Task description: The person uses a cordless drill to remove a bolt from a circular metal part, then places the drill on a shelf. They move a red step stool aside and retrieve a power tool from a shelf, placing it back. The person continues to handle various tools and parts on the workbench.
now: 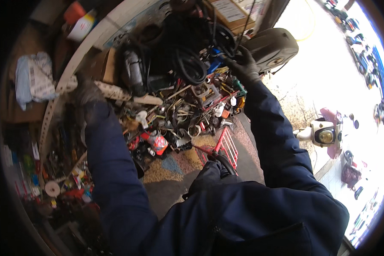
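My left hand (89, 93), in a grey work glove, reaches to the shelf beside a perforated metal post (51, 117). Its fingers are dark and smeared, so their grip does not show. My right hand (246, 66), gloved too, is closed at the edge of the heap, beside a blue tool-like object (216, 59) and a dark cable (226, 38). What its fingers hold cannot be made out. Between the hands lie a coil of black hose (192, 68), a silver cylinder (133, 70) and a jumble of small tools and parts (179, 113).
A grey-green rounded case (271, 49) stands right of my right hand. A red wire rack (228, 149) is on the patterned floor near my legs. Cardboard boxes (232, 15) sit at the back. Outside, a parked scooter (322, 132) stands to the right.
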`<state>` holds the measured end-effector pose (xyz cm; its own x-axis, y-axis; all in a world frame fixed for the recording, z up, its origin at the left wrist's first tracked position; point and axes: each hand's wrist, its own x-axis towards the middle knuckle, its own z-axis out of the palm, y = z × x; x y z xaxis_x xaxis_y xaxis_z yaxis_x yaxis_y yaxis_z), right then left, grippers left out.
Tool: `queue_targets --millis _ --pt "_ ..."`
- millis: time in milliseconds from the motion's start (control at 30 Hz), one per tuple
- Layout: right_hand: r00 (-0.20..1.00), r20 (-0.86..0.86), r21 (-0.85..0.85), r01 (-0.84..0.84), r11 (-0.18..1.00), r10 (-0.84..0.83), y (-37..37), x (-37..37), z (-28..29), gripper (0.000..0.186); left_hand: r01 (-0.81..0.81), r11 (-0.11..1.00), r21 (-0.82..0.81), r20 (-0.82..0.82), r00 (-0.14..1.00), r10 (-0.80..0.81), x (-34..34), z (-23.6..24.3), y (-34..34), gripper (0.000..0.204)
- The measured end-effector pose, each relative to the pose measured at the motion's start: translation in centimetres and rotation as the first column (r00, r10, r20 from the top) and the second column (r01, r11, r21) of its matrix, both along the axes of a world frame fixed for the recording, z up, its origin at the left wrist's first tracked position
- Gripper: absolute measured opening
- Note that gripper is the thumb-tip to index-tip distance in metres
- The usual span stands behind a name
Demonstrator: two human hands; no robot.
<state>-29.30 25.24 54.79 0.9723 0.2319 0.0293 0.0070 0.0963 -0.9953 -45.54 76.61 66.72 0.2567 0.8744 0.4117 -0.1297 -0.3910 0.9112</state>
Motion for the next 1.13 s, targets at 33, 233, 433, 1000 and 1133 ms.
queue_targets --millis 33,233,433,1000,1133 --pt "0.998 -0.064 0.062 -0.01 0.998 0.014 -0.7 -1.0 -0.4 0.069 -0.125 0.992 -0.009 -0.104 0.987 0.123 -0.4 0.4 -0.2 0.088" --pt "0.894 -0.431 -0.206 -0.231 0.951 0.124 -5.5 -10.4 -6.6 0.034 -0.303 0.953 0.003 -0.291 0.911 0.29 -1.3 2.8 -3.6 0.081" --pt "0.756 -0.654 -0.266 -0.183 0.946 -0.038 -9.2 -15.3 -8.6 0.038 -0.237 0.971 -0.006 -0.256 0.939 0.228 0.2 2.3 -4.5 0.074" --pt "0.993 -0.099 -0.082 0.057 0.995 -0.065 0.5 11.4 0.5 0.024 -0.29 0.956 -0.038 -0.236 0.933 0.273 1.2 2.4 -3.8 0.07" --pt "0.832 -0.553 0.382 0.209 0.9 0.042 1.9 13.1 -1.9 0.04 -0.373 0.926 -0.049 -0.412 0.853 0.322 0.6 3.3 -4.2 0.079"
